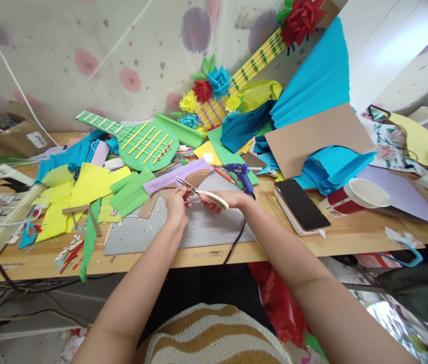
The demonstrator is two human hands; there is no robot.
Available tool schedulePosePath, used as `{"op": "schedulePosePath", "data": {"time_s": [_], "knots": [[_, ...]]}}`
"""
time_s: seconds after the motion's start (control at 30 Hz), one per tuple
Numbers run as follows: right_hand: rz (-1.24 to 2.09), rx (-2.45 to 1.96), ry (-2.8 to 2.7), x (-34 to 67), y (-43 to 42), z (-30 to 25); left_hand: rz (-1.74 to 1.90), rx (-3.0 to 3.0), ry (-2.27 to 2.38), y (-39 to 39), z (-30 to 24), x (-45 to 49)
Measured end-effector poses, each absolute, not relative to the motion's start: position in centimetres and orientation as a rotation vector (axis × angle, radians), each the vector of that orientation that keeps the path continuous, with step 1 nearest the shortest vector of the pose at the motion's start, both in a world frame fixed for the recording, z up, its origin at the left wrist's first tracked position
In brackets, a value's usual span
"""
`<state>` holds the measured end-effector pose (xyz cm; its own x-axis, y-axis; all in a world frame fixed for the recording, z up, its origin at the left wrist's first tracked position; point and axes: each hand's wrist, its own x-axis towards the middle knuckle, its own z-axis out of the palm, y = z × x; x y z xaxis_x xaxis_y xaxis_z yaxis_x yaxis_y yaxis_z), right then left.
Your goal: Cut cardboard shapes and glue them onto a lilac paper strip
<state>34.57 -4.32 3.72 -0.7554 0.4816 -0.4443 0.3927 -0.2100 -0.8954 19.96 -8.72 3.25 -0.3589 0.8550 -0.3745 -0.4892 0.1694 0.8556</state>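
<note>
My right hand grips a pair of scissors by their pale handles, and the blades point up and left above the cutting mat. Close beside the blades, the fingers of my left hand are pinched together on something small and thin that I cannot make out. Just beyond both hands lie a curved piece of brown cardboard and a strip of purple paper. Beneath my wrists is the grey cutting mat.
A blue glue gun rests right of my hands, its cord trailing over the mat. Further right are a phone and a paper cup. A green paper guitar and yellow paper scraps lie left. A flowered yellow guitar leans behind.
</note>
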Motion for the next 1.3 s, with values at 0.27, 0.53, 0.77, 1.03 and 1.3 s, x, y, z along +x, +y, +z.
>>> {"op": "schedulePosePath", "data": {"time_s": [0.27,0.53,0.77,1.03,1.3], "knots": [[2.419,-0.908,-1.762,35.2,-3.9,4.1,1.391,0.586,1.335,-8.6,3.6,19.2],[2.328,-0.899,-1.893,35.1,-3.8,4.4,1.445,0.694,1.303,-8.2,3.2,18.5],[2.3,-0.918,-1.843,35.0,-4.7,4.6,1.538,0.461,1.283,-8.7,3.6,20.4],[2.416,-0.931,-1.657,34.8,-4.9,4.3,1.619,0.435,1.307,-8.6,3.0,20.8],[2.386,-0.888,-1.726,34.5,-4.6,3.9,1.667,0.44,1.316,-8.4,2.7,21.0]]}}
